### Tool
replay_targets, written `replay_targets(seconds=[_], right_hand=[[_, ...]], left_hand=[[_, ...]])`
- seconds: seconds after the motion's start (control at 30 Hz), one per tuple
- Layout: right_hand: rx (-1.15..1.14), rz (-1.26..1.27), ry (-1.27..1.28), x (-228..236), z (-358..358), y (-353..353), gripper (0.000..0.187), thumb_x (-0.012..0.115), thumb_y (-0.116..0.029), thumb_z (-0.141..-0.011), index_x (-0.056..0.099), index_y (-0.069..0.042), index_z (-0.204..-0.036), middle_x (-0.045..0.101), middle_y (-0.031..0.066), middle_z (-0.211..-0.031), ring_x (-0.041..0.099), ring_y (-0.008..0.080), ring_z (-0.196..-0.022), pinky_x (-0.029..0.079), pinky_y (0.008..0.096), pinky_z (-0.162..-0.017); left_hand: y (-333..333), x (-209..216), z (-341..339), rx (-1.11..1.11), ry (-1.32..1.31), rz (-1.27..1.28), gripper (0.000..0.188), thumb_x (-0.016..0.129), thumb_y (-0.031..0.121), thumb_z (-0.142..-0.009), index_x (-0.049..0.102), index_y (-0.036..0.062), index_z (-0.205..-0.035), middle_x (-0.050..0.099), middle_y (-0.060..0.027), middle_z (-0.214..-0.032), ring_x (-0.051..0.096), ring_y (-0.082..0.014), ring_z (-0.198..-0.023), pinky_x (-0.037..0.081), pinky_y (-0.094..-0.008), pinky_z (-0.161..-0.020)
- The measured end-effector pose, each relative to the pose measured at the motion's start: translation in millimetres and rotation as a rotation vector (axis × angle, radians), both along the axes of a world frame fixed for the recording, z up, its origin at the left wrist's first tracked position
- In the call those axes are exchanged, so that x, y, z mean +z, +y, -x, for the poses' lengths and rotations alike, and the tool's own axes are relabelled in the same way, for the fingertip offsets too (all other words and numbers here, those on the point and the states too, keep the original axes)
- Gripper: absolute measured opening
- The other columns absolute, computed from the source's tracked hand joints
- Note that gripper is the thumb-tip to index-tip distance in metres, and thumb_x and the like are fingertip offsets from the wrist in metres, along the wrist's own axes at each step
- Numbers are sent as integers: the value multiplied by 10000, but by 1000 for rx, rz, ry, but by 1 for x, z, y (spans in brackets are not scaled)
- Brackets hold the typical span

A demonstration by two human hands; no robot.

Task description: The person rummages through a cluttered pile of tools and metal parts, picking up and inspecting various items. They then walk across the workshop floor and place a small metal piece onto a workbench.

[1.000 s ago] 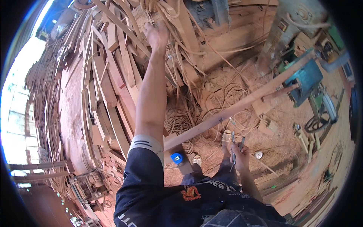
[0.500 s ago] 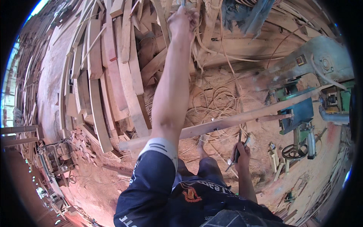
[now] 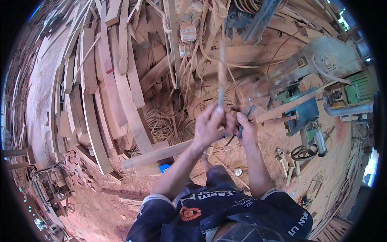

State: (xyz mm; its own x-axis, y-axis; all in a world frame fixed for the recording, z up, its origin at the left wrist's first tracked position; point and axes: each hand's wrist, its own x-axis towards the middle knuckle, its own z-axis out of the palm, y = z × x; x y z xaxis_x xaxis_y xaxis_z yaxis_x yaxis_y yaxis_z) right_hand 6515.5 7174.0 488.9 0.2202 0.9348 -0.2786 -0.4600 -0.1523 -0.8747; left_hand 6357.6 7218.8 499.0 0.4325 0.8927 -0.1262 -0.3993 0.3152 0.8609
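Observation:
My left hand (image 3: 209, 126) is closed on the lower end of a long thin strand or rod (image 3: 221, 76), grey and pale brown, blurred, that rises toward the top of the view. Right beside it, my right hand (image 3: 247, 130) is closed around a slim dark tool (image 3: 250, 111) whose narrow ends stick up above the thumb; its exact kind is unclear. The fingertips of both hands come close together over a long wooden beam (image 3: 173, 152), which slants from the lower left up toward a green machine. Whether the fingers touch is hidden by blur.
Stacked planks (image 3: 86, 60) fill the left side. At right stand a green machine (image 3: 356, 88) and a black handwheel (image 3: 304, 152). Coiled cords (image 3: 161, 121) lie on the sawdust beyond the beam. A white electrical box (image 3: 188, 32) hangs at the top, near a blue cloth (image 3: 258, 20).
My left hand has come back from the top of the view, with the thin strand in it. My right hand has risen with the tool to meet it.

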Motion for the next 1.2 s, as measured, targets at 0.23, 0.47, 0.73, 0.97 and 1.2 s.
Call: replay_targets(seconds=[0.23, 0.47, 0.73, 0.97, 1.2], right_hand=[[-144, 17, -259, -14, -13, -12, 185, 632, -209, -970, 653, -28, -947, 551, -14, -576, 478, 75, -422, 370, 237, -393], [-372, 242, -4, -48, -58, -60, 171, 706, -208, -926, 661, -61, -851, 582, -27, -632, 500, 58, -463, 368, 218, -424], [-330, 241, -90, -56, -85, -120, 201, 668, -205, -942, 651, -39, -830, 554, -8, -574, 492, 75, -427, 381, 237, -412], [-276, 331, -180, -46, -93, -126, 239, 655, -255, -955, 613, -59, -824, 517, 5, -551, 449, 93, -390, 340, 252, -382], [-145, 368, -264, -41, -79, -132, 266, 670, -268, -928, 628, -42, -792, 521, 0, -548, 489, 94, -428, 356, 246, -412]], left_hand=[[-12, -10, -4, -458, 310, -143, 414, 525, 347, -1050, 605, -1, -1258, 672, -44, -819, 632, -130, -727, 511, -281, -675], [246, 36, -26, 571, 640, -366, 361, 621, 316, -946, 634, -5, -1110, 716, -212, -875, 721, -306, -826, 548, -418, -729], [332, 28, -36, 808, 1315, -601, 418, 580, 409, -930, 764, 37, -882, 726, -221, -928, 700, -419, -915, 544, -490, -854], [337, 27, -40, 842, 1260, -590, 387, 573, 383, -933, 745, 37, -964, 718, -228, -980, 695, -405, -954, 540, -488, -870], [339, 31, -43, 895, 1203, -645, 376, 555, 366, -939, 735, 43, -1010, 708, -235, -1022, 686, -403, -984, 533, -486, -889]])
